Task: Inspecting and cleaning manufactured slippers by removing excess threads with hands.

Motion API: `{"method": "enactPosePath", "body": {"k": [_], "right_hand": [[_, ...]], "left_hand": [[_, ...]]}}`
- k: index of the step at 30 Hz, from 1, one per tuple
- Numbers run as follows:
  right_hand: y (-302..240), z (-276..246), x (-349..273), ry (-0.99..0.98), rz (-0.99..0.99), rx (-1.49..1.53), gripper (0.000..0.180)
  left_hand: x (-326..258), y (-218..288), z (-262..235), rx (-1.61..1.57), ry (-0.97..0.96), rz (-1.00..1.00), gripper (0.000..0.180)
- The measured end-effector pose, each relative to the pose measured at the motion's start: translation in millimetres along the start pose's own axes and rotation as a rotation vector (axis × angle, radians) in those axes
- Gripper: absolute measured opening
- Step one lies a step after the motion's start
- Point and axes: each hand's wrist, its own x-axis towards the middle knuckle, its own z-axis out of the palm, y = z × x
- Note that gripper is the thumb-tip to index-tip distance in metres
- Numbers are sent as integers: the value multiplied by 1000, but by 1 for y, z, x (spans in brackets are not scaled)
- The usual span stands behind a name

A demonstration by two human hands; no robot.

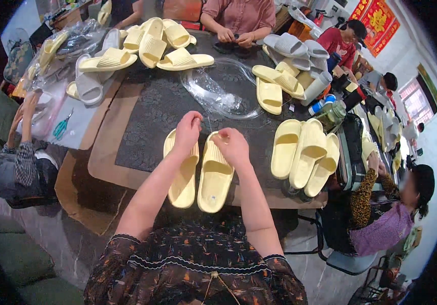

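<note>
Two pale yellow ribbed-strap slides lie side by side at the table's near edge, a left slide point(182, 178) and a right slide point(215, 178) with a small sticker on its footbed. Over the left one's toe end is my left hand point(188, 131), its fingers curled closed. My right hand point(232, 147) is pinched closed above the right slide's strap. A faint, thin clear line shows between the hands; whether either holds it is hard to tell. Just beyond them lies a loose coil of clear plastic strands point(218, 96).
More yellow slides point(307, 152) stand to my right. Yellow and grey slides are heaped at the far left point(152, 46) and far right point(279, 76). A glass jar point(334, 114) and teal scissors point(63, 125) are on the tabletops. Other people sit around the table.
</note>
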Motion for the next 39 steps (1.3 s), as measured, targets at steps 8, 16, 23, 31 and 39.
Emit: {"method": "enactPosePath", "body": {"k": [8, 16, 23, 31, 39], "right_hand": [[4, 39, 31, -50, 72, 658, 19], [15, 39, 25, 35, 145, 935, 14], [17, 42, 27, 30, 123, 862, 14], [15, 40, 23, 40, 86, 781, 14], [19, 44, 24, 72, 82, 846, 11]], "left_hand": [[4, -4, -1, -250, 27, -54, 12], [1, -3, -5, -255, -54, -99, 16], [-2, -1, 0, -34, -102, -29, 19], [-5, 1, 1, -81, -84, -26, 16], [-5, -9, 4, -127, -65, 1, 16]]}}
